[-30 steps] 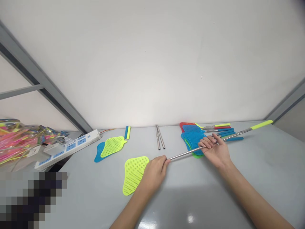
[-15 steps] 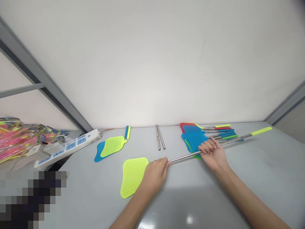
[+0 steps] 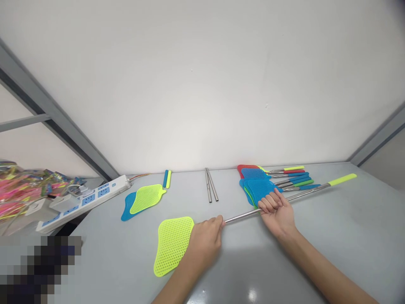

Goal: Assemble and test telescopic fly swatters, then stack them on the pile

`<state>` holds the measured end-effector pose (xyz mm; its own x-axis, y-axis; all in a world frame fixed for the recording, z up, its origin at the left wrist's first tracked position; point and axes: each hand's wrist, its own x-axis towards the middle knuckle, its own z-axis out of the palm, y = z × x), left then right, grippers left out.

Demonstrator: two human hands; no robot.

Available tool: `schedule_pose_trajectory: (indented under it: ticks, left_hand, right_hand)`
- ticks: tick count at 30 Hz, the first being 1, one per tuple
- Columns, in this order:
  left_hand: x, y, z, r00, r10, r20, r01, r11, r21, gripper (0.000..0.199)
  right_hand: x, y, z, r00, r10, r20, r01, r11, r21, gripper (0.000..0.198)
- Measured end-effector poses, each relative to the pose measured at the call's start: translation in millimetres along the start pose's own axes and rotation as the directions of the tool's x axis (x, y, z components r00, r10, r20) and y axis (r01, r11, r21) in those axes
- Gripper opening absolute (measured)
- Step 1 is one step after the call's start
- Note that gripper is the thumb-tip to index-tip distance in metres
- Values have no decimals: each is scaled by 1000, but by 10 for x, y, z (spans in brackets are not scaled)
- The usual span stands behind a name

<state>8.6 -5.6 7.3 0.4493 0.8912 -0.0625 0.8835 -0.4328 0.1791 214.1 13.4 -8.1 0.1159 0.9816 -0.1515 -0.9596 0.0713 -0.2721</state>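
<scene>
Both hands grip one long yellow-green fly swatter (image 3: pixel 174 242) with an extended metal rod and a yellow-green handle. My left hand (image 3: pixel 207 238) is closed near where the head joins the rod, hiding that joint. Farther right, my right hand (image 3: pixel 278 213) wraps around the middle of the rod, palm side turned up. Behind my right hand lies a pile of blue, red and green fly swatters (image 3: pixel 257 188), their handles pointing right. Two metal rods (image 3: pixel 211 185) rest on the table near the wall.
Loose yellow-green (image 3: pixel 147 198) and blue (image 3: pixel 126 209) swatter heads overlap at the left, near a blue and a yellow-green handle sleeve (image 3: pixel 168 179). A power strip (image 3: pixel 91 200) with plugs lies along the left edge, beside bags of colourful material (image 3: pixel 28 190). A white wall stands behind.
The view has shifted slightly. Both hands keep their hold on the swatter, and my right hand sits a little closer to my left along the rod.
</scene>
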Motion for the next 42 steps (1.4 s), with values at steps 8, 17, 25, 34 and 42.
schedule_pose_trajectory:
  ticks: [8,17,25,34,42]
  left_hand:
    - [0,10,-34,1000,-26,15,27,1000,-16,29]
    - [9,29,-5,999,-26,41,26,999,23,29]
    - [-10,69,0,998,-24,63,22,999,24,30]
    - [-12,71,23,998,-23,56,22,1000,19,32]
    - [-12,83,-11,996,-55,75,54,998,17,31]
  right_hand:
    - [-12,29,-19,1000,2,14,-1,997,-74,42]
    - [10,60,-57,1000,-20,19,22,992,-128,42]
    - [-34,129,-50,1000,19,2,-19,998,-56,42]
    - [-41,139,-43,1000,13,9,-12,998,-62,41]
    - [-41,165,-71,1000,15,8,-14,995,-97,41]
